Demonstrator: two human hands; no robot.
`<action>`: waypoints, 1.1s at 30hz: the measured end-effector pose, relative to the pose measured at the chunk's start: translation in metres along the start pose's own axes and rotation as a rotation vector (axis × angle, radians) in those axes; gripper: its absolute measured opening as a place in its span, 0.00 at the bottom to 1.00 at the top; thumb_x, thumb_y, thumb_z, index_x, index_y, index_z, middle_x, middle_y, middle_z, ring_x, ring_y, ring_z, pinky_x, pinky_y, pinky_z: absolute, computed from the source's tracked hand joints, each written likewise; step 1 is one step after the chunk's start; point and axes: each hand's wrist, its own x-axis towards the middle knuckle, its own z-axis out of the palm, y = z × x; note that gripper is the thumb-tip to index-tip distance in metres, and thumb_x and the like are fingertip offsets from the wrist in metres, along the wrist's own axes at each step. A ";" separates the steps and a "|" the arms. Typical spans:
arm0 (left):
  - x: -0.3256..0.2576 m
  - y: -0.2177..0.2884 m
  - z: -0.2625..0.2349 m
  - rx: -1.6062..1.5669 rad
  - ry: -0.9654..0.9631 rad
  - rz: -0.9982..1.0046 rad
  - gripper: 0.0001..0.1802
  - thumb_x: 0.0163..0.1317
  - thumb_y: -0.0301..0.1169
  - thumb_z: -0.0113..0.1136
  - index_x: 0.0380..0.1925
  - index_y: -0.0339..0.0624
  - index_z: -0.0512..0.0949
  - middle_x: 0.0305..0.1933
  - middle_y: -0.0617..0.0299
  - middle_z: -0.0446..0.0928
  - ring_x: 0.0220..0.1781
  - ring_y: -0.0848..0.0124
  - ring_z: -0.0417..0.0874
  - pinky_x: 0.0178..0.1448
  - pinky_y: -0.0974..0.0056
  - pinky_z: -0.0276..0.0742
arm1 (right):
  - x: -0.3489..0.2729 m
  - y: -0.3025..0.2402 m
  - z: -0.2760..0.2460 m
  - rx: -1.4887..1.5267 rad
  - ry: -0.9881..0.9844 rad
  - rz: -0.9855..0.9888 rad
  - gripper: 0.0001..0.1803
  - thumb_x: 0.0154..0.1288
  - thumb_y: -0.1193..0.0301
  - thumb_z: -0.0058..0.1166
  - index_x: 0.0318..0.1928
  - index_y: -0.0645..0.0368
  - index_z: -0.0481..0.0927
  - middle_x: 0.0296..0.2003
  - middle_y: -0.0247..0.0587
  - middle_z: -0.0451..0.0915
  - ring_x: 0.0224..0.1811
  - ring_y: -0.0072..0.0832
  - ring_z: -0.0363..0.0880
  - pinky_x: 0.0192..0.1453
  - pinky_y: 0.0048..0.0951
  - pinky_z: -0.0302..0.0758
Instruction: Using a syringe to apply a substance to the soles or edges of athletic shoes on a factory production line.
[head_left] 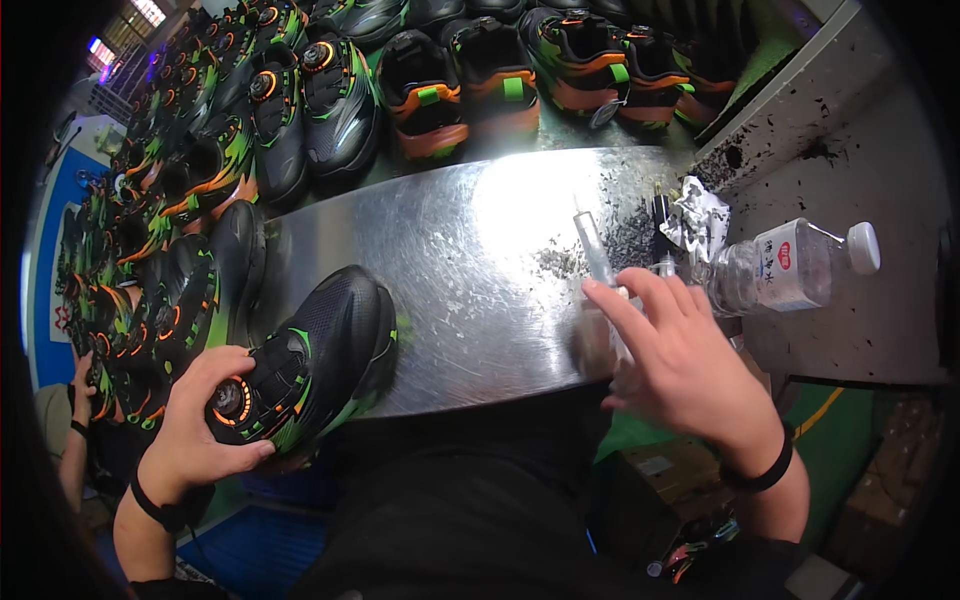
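My left hand [195, 425] grips a black sneaker [330, 325] by its collar and tongue, near the orange-ringed dial. The sneaker has green trim, and its toe points away from me over the metal tabletop [470, 290]. In my right hand [675, 345] is a slim clear syringe [592, 245], pinched between thumb and fingers. Its thin tip points away from me, above a patch of dark specks on the metal. Part of the syringe is hidden by my fingers, which are slightly blurred.
Many similar sneakers [415, 95] crowd the back and left of the table. A clear plastic bottle [785, 265] with a white cap lies at the right, beside crumpled white paper [700, 215] and a black pen-like tool [661, 215]. Another person's hand [82, 375] shows at far left.
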 end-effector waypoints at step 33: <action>-0.003 0.010 0.008 -0.247 -0.142 -0.008 0.48 0.33 0.33 0.86 0.58 0.44 0.68 0.64 0.40 0.64 0.62 0.50 0.74 0.66 0.52 0.72 | 0.006 -0.057 0.118 2.600 0.047 -0.373 0.38 0.73 0.56 0.53 0.74 0.59 0.53 0.63 0.73 0.63 0.62 0.48 0.71 0.63 0.43 0.70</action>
